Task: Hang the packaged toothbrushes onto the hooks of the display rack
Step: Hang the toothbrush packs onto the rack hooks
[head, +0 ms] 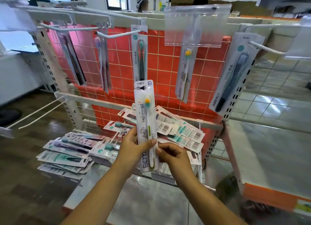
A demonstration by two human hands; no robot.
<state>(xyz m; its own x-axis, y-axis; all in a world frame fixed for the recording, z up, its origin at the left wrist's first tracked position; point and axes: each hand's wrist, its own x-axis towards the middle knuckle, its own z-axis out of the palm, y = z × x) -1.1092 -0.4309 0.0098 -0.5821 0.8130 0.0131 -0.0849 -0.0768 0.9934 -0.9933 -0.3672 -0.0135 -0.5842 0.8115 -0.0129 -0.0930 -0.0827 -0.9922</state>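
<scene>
I see my left hand (pixel 133 144) and right hand (pixel 170 153) both pinching the lower part of 1 upright clear-and-white packaged toothbrush with an orange-and-teal head (pixel 147 123). Behind it stands the white wire-grid display rack with a red backing (pixel 168 69), where 5 packaged toothbrushes hang from white metal hooks (pixel 116 35). More loose packs (pixel 70 154) lie piled on the shelf below.

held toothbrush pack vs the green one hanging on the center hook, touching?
Cannot tell. In the head view the held pack overlaps the bottom of the hanging green pack; one view cannot separate contact from depth.
</scene>
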